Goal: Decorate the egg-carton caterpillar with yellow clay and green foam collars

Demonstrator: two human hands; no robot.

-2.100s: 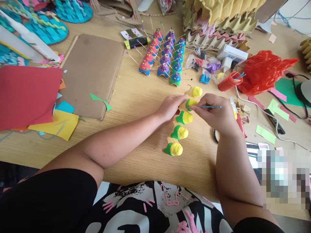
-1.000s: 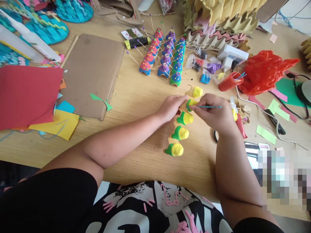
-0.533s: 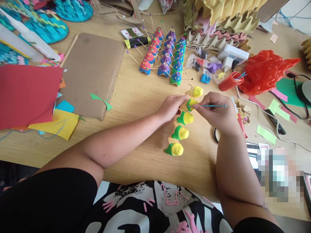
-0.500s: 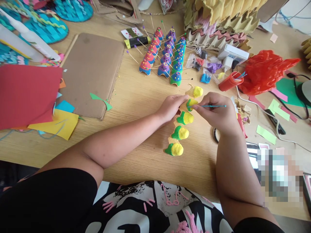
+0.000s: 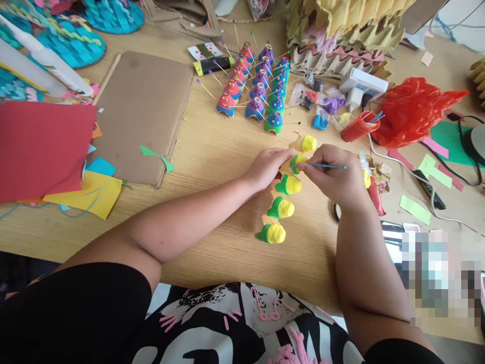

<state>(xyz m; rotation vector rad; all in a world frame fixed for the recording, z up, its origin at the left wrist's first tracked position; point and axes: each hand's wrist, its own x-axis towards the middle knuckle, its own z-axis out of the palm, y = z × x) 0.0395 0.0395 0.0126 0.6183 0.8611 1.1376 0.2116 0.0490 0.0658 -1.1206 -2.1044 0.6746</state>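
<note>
A strip of egg-carton cups point(image 5: 270, 220) lies on the table in front of me. Yellow clay point(image 5: 276, 233) caps each cup, and green clay point(image 5: 282, 185) covers the sides of most; the farthest cup shows yellow over bare carton. My left hand point(image 5: 267, 168) grips the strip from its left side, near the second cup from the far end, its fingertips partly hidden. Between the thumb and fingers of my right hand point(image 5: 333, 174) is a thin blue stick tool point(image 5: 326, 166), its tip at the green and yellow clay of that same cup.
Finished-looking clay-covered cup strips point(image 5: 258, 108) bristling with pins stand beyond the hands. A cardboard sheet point(image 5: 146, 116) lies left. At right are clay packets point(image 5: 320, 120), an orange cup point(image 5: 356, 127), a red plastic bag point(image 5: 411, 114), a white cable point(image 5: 401, 167) and paper scraps.
My right hand has shifted slightly left with the blue stick tool, whose outer end has moved left too. My left hand and the carton strip have stayed put.
</note>
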